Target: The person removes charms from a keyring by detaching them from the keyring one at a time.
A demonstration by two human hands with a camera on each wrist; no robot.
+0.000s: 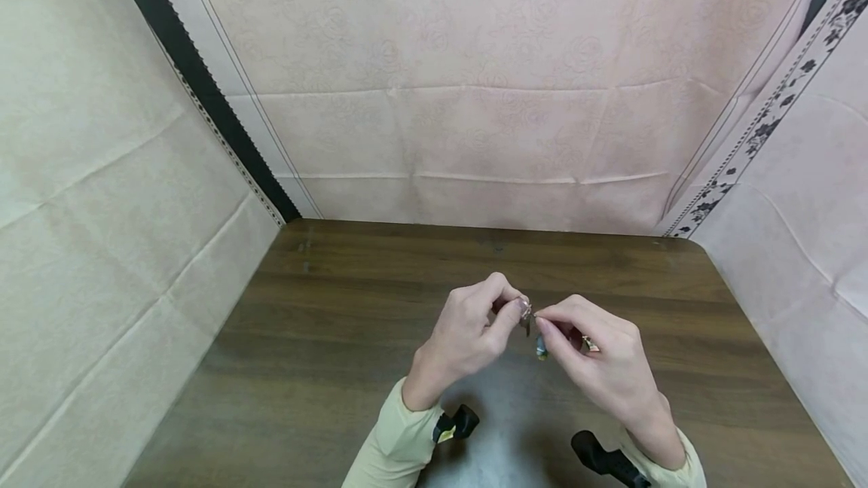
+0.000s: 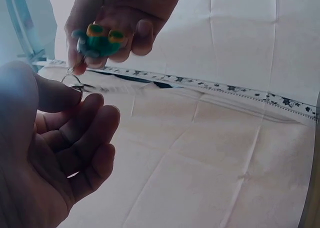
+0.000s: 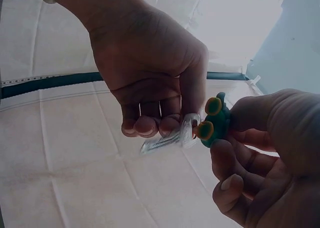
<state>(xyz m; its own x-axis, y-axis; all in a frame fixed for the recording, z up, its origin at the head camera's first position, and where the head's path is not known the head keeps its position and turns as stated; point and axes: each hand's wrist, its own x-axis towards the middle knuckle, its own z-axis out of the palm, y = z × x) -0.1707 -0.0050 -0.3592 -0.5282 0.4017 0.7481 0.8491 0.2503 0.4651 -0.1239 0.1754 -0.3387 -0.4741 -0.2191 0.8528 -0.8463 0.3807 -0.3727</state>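
Observation:
Over the table, my left hand [image 1: 468, 326] pinches a metal key ring [image 2: 73, 79] between thumb and forefinger. Long silver pieces [image 3: 162, 144], blurred but key-like, hang from it. My right hand [image 1: 603, 356] is close beside, thumb and forefinger pinching the small link end of a green charm [image 3: 215, 124]. The charm has a frog-like look, with two orange-rimmed round eyes, and dangles below the right fingertips. The fingertips hide whether link and ring are joined. A gold-coloured bit [image 1: 591, 344] shows at the right hand's curled fingers; its kind is unclear.
A brown wood-grain table [image 1: 325, 337] lies below both hands. Pale patterned cloth [image 1: 475, 126] hangs at the back, with more cloth at the left [image 1: 102, 209] and right [image 1: 800, 262]. Black camera mounts sit at both wrists.

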